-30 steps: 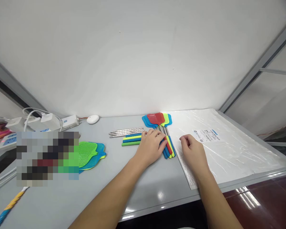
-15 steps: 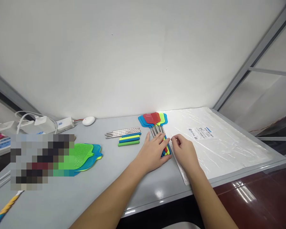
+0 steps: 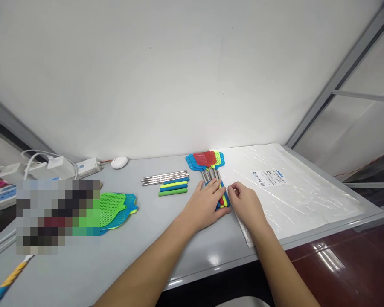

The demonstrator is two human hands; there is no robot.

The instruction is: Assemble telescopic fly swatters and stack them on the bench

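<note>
Several fly swatters (image 3: 206,158) lie bundled with their red, blue and yellow-green heads toward the wall. My left hand (image 3: 208,200) rests across their coloured handles, its fingers curved over them and its thumb by the lower ends, so part of the handles is hidden. Just right of the bundle is my right hand (image 3: 243,200), fingers curled in, over the left edge of a white plastic-wrapped sheet (image 3: 307,200). I see nothing held in it. Left of my left hand lie several loose coloured handles (image 3: 173,192) and metal rods (image 3: 164,178).
At the left, green and blue swatter heads (image 3: 112,209) lie stacked beside a blurred-out patch. Farther back are white chargers (image 3: 59,166) with cables and a white rounded case (image 3: 119,162). A twisted yellow-blue cord (image 3: 11,277) crosses the lower left corner. The wall borders the table's back.
My right hand has shifted very slightly left toward the bundle. My left hand stays on the handles, and the swatter heads have moved barely at all.
</note>
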